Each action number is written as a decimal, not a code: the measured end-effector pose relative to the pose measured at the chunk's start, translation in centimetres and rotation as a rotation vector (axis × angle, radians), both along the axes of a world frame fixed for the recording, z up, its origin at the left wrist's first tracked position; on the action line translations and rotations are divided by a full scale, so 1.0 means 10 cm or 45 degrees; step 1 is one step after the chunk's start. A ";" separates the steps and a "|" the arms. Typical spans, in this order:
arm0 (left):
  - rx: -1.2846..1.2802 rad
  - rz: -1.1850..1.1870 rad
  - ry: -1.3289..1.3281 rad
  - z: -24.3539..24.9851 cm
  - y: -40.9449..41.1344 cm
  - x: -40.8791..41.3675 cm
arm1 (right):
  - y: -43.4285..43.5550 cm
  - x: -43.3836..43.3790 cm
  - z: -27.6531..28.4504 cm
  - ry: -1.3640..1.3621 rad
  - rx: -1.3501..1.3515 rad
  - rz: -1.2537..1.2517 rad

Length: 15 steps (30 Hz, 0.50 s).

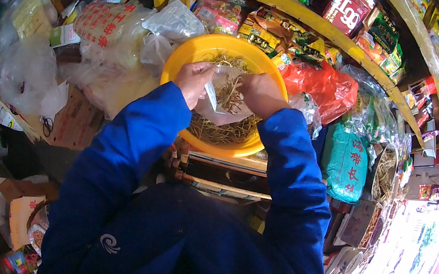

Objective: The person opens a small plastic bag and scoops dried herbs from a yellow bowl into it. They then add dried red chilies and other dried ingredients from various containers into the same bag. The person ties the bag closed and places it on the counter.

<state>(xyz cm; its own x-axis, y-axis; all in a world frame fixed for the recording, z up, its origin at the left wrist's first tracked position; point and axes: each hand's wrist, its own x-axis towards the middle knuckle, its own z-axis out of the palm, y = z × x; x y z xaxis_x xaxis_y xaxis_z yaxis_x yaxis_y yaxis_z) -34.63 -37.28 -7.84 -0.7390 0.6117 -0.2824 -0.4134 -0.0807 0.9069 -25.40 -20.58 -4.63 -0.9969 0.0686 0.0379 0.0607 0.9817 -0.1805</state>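
In front of me stands a yellow plastic basin [223, 42] with thin dried brown stalks [220, 133] heaped inside. My left hand [194, 83] pinches the rim of a clear plastic bag [226, 119] between thumb and fingers, above the heap. A white paper slip or label [210, 95] shows at the bag's left side. My right hand [264, 95] is at the bag's other side, its fingers curled around a small bunch of stalks [233, 89] at the bag's mouth. The right fingertips are partly hidden.
Large clear plastic sacks [108, 35] lie to the left beside a cardboard sheet [76, 122]. A red plastic bag [329, 89] and a teal printed package [344, 161] are on the right. Yellow wooden shelves [286, 6] with packaged foods rise behind the basin. An open carton [22, 211] stands lower left.
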 end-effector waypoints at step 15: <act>0.049 -0.092 0.127 0.01 -0.01 0.25 | -0.21 -0.01 -0.19 -0.197 -0.110 0.317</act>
<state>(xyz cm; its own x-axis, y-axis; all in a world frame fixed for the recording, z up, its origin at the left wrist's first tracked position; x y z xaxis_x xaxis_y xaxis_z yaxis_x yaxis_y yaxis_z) -32.13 -37.43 -7.76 -0.7160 0.6732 -0.1849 -0.3270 -0.0893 0.9408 -25.52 -22.70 -6.55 -0.9770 -0.1820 -0.1110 -0.1464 0.9514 -0.2710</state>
